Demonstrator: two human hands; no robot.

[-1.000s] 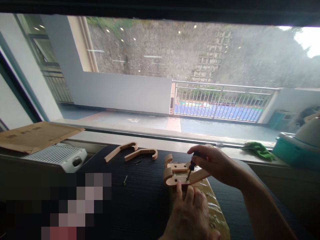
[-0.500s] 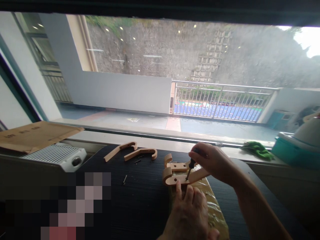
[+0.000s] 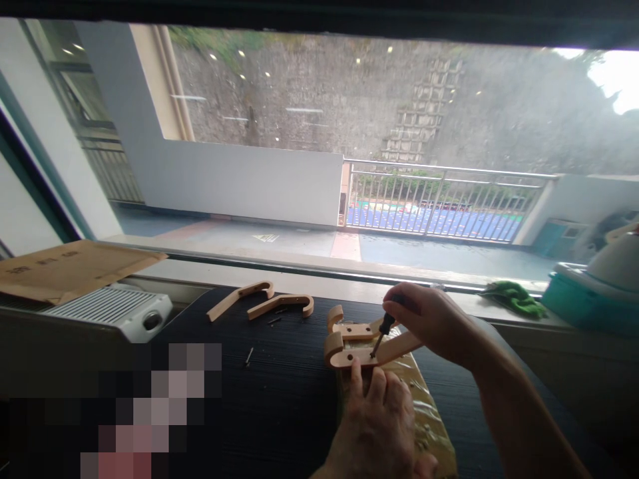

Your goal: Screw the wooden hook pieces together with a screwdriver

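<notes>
My right hand is closed around the dark handle of a screwdriver. Its shaft slants down, and the tip sits at a hole in the nearer wooden hook. My left hand presses on that hook's near edge, index finger stretched beside the other hole and the remaining fingers bent. Behind it lies a second wooden hook with two dark holes. Both rest across a block wrapped in shiny tape. Part of the nearer hook's arm is hidden behind my right hand.
Two more wooden hooks lie at the back of the black table. Several screws are scattered in front of them. A green cloth and a teal container are at the right by the window, cardboard at the left.
My right hand and the screwdriver handle have shifted slightly to the right, so the shaft leans more. The left hand stays on the hook.
</notes>
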